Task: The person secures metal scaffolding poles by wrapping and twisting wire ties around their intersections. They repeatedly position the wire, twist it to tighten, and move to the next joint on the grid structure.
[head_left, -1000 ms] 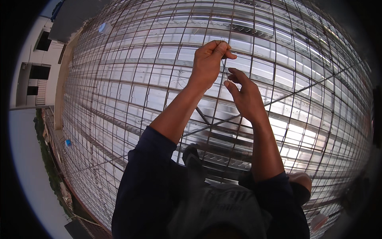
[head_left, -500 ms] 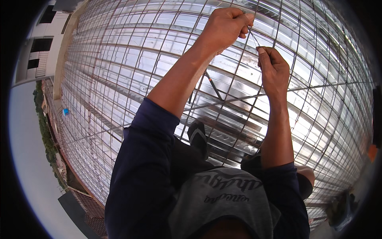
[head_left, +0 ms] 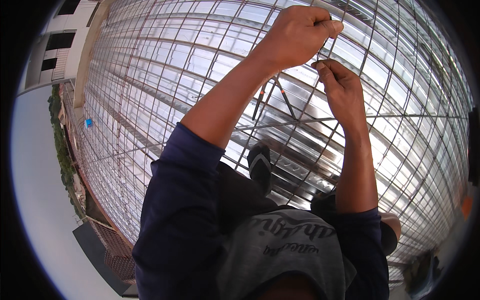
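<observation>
My left hand (head_left: 303,38) is closed in a pinch high in the view, above the mesh of steel bars (head_left: 235,24). Just below it and to the right, my right hand (head_left: 343,91) also pinches, thumb against fingers. A thin tie wire (head_left: 320,51) runs between the two hands, close to a mesh bar; its ends are hidden in my fingers. A pair of pincers with dark handles (head_left: 258,104) and orange bands lies on the mesh under my left forearm, its handles spread and its head hidden behind the wrist.
Shiny corrugated metal decking (head_left: 300,106) lies beneath the mesh. My shoe (head_left: 260,167) stands on it. A small blue object (head_left: 88,123) sits at the far left near the edge, beside a white building (head_left: 37,60). An orange object (head_left: 467,207) shows at the right rim.
My left hand has shifted right, and my right hand slightly left, so they are closer together. The view has moved a little, and more of the pincers shows.
</observation>
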The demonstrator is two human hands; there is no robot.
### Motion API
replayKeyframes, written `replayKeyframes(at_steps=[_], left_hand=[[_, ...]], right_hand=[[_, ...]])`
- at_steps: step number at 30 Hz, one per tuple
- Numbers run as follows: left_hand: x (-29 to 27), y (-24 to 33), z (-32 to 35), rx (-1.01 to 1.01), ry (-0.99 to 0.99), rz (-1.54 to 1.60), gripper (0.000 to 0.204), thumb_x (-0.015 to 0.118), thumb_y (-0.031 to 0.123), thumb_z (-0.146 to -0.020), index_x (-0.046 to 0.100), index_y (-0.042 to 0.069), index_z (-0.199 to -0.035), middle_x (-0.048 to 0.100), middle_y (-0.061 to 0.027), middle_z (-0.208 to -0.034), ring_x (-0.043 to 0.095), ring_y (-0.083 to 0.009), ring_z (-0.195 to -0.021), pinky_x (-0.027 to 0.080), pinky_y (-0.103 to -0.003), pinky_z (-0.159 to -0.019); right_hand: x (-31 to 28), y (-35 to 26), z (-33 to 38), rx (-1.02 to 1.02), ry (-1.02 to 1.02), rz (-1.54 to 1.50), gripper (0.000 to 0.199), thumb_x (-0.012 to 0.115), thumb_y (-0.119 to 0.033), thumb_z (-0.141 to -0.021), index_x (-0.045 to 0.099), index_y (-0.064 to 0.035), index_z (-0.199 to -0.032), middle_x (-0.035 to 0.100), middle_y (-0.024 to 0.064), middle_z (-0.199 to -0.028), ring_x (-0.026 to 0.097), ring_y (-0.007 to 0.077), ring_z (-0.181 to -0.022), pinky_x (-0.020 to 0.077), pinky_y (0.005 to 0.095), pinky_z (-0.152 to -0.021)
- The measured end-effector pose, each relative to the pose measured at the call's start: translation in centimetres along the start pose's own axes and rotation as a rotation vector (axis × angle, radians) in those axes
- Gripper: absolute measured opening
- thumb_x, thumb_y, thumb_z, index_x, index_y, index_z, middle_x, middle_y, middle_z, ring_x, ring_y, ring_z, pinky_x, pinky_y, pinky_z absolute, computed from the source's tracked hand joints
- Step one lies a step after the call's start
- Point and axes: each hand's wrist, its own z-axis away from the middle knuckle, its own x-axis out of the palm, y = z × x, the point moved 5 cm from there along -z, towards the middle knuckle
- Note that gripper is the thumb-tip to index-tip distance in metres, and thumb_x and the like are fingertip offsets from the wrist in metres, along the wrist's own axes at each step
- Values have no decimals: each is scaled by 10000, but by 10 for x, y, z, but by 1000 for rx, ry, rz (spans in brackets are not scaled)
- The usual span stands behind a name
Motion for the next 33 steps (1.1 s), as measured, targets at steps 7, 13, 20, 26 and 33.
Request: replayKeyframes(at_steps=[7, 13, 20, 26, 33], left_hand=[[-54, -35, 63, -40, 67, 534, 292, 524, 262, -955, 591, -17, -904, 494, -8, -624, 477, -122, -617, 462, -331, -716], [-94, -76, 130, -106, 205, 514, 300, 537, 266, -951, 597, -26, -918, 494, -18, -622, 495, -135, -621, 463, -321, -696], [-55, -160, 149, -324, 133, 822, 305, 531, 343, -957, 581, 44, -921, 586, -64, -947, 571, -189, -936, 465, -368, -867], [-102, -151, 142, -264, 606, -222, 500, 564, 314, -903, 454, 7, -1282, 523, -191, -1264, 509, -304, -1175, 393, -378, -990], [-41, -160, 132, -392, -250, -257, 280, 511, 257, -931, 598, 48, -1095, 631, -147, -990, 592, -317, -915, 450, -401, -822]], right_hand=[[36, -23, 19, -178, -216, 11, 235, 544, -220, -950, 633, -9, -1004, 635, 70, -822, 563, 159, -755, 448, 292, -734], [97, 13, 27, 226, -399, -93, 225, 557, -219, -945, 630, -14, -998, 618, 23, -819, 545, 111, -777, 437, 268, -763], [109, 100, 60, 760, -676, -455, 235, 607, -241, -900, 585, -8, -910, 476, 10, -580, 477, 117, -503, 445, 277, -504], [75, 109, 37, 228, -477, 624, 195, 547, -177, -901, 637, -25, -985, 625, 170, -778, 612, 295, -650, 470, 383, -643], [105, 47, 12, -275, -501, 613, 94, 626, -105, -866, 647, -29, -916, 626, 164, -747, 610, 334, -664, 464, 384, -594]])
